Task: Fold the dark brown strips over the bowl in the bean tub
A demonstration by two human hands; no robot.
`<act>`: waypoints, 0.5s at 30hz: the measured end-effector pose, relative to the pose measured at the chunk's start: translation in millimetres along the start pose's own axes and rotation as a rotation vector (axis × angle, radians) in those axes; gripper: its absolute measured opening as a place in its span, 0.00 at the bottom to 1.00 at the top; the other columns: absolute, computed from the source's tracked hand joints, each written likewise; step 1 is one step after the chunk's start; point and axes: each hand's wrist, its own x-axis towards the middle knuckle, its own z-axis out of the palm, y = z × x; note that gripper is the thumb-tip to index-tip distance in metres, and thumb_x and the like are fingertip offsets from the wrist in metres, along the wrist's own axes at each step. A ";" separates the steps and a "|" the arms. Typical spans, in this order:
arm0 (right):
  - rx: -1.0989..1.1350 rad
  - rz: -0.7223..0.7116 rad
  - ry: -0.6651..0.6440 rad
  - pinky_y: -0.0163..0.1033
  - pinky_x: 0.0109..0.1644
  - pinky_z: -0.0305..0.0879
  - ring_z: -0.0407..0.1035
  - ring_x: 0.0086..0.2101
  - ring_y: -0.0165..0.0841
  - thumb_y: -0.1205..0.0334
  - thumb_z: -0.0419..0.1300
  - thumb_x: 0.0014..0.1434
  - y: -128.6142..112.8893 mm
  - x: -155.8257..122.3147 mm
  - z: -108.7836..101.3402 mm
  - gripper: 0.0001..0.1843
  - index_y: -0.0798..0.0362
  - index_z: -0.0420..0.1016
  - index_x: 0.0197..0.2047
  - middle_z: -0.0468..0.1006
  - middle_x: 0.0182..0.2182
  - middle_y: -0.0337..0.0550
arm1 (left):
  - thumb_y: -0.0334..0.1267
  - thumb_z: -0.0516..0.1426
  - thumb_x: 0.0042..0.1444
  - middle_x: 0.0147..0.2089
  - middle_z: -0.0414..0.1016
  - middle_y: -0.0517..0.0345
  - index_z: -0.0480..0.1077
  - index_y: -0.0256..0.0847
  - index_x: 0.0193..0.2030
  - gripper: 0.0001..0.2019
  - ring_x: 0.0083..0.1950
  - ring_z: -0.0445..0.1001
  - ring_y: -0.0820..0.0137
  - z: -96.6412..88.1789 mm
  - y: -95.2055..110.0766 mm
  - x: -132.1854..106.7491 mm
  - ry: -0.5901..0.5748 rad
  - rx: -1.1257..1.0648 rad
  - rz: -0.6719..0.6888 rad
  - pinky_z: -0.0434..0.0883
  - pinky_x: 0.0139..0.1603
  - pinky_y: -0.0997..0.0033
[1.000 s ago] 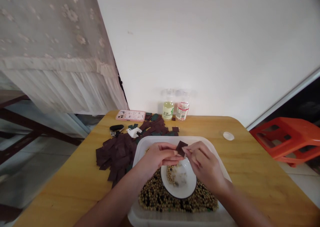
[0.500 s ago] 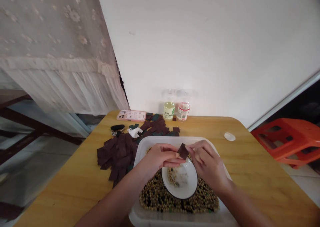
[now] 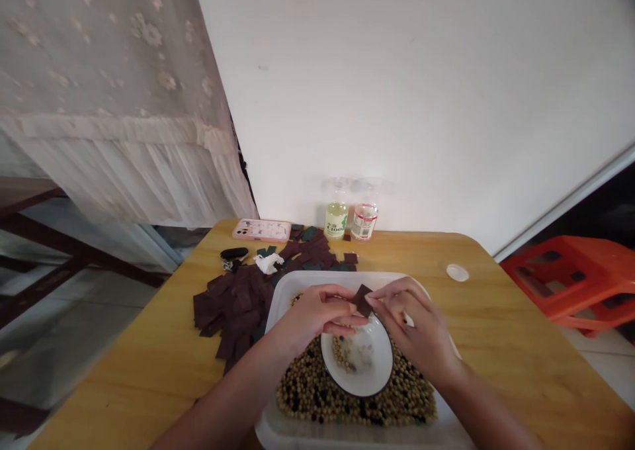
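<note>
Above a white bowl (image 3: 376, 378), a small dark brown square (image 3: 364, 299) is held tilted up. The thumb and fingers of my left hand (image 3: 325, 311) are closed on its left side. My right hand (image 3: 414, 317) pinches at its right edge, thumb and fingertip together; whether a bead is between them is too small to tell. A few pale round beads (image 3: 342, 355) and some whitish fluff lie in the bowl. Underneath, a white tray (image 3: 265, 430) is filled with tan and dark beads (image 3: 317, 397).
A heap of brown squares (image 3: 241, 304), some dark green, spreads left of the tray. Behind are a pink phone (image 3: 261, 229), a black object (image 3: 233, 253), crumpled tissue (image 3: 268, 263) and two bottles (image 3: 336, 220). A white lid (image 3: 457, 272) lies right; an orange stool (image 3: 570, 281) stands beyond.
The right hand's fingers have shifted slightly along the brown square's right edge, and the hand has turned a little. The left hand keeps its place. The view has moved very slightly.
</note>
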 end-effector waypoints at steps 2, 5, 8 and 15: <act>0.015 0.003 -0.057 0.35 0.33 0.66 0.68 0.32 0.29 0.76 0.54 0.55 -1.1 1.0 1.8 0.14 0.51 0.56 0.24 0.66 0.29 0.40 | 0.33 0.63 0.39 0.33 0.77 0.54 0.70 0.36 0.33 0.11 0.36 0.78 0.63 1.3 0.3 -1.1 -0.009 0.025 0.000 0.73 0.37 0.67; 0.014 0.005 -0.052 0.35 0.34 0.67 0.68 0.33 0.30 0.74 0.55 0.55 -1.9 2.8 2.4 0.12 0.50 0.58 0.26 0.68 0.30 0.41 | 0.33 0.62 0.39 0.30 0.77 0.55 0.71 0.36 0.31 0.10 0.37 0.78 0.63 2.8 1.6 -2.1 -0.043 0.071 -0.021 0.73 0.37 0.69; 0.020 0.000 -0.026 0.35 0.33 0.67 0.69 0.32 0.30 0.74 0.57 0.54 -2.0 3.0 1.0 0.12 0.50 0.59 0.26 0.70 0.29 0.40 | 0.34 0.63 0.38 0.30 0.77 0.55 0.71 0.36 0.31 0.11 0.37 0.77 0.62 2.1 2.2 -1.2 -0.057 0.086 -0.033 0.73 0.38 0.67; 0.065 0.044 -0.068 0.35 0.37 0.67 0.69 0.35 0.30 0.74 0.57 0.54 0.5 3.2 -0.4 0.11 0.50 0.60 0.28 0.72 0.31 0.41 | 0.35 0.64 0.38 0.33 0.78 0.53 0.70 0.36 0.32 0.12 0.38 0.77 0.61 -1.7 0.4 1.3 -0.040 0.004 -0.004 0.72 0.41 0.62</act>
